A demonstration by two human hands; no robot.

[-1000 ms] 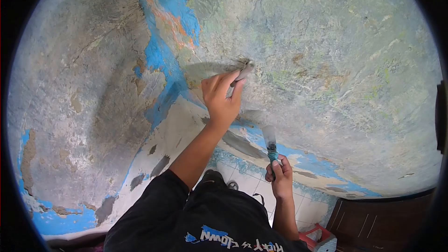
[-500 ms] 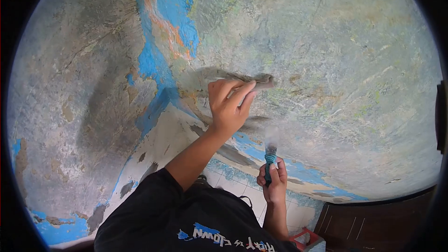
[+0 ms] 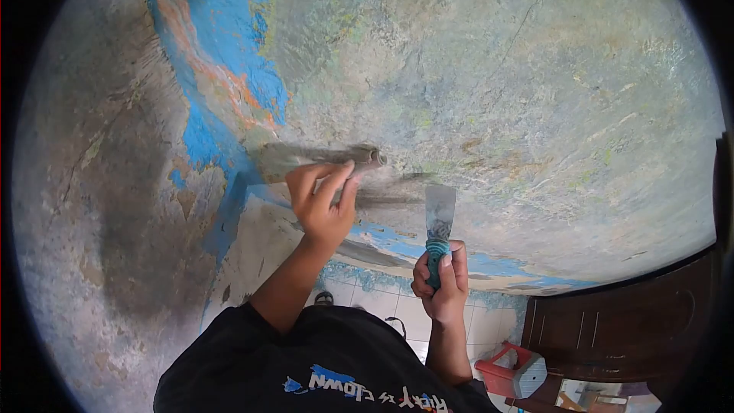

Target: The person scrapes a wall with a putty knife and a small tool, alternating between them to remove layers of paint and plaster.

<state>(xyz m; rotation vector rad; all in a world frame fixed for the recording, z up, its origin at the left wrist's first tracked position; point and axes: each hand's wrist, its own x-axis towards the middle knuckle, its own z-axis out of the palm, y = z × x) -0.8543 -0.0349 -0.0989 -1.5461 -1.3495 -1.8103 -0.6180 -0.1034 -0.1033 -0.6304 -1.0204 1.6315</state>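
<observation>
My left hand is closed in a pinch on a small brownish-grey folded piece, like sandpaper, held against the wall. Its far end shows a curled edge, and the fingers hide the rest. The wall around it is rough and grey-green, with patches of worn paint. To the right and lower, my right hand grips the teal handle of a putty knife. The blade points up, away from me, and overlaps the lower wall in this view.
Blue and orange paint runs down the wall at the left, near the corner. A dark brown cabinet stands at the lower right. In front of it is a red and grey stool. White floor tiles lie below my arms.
In the view, my left hand has shifted left and down with the folded piece. The putty knife has risen slightly. The camera view has moved too, showing more of the stool and cabinet.
</observation>
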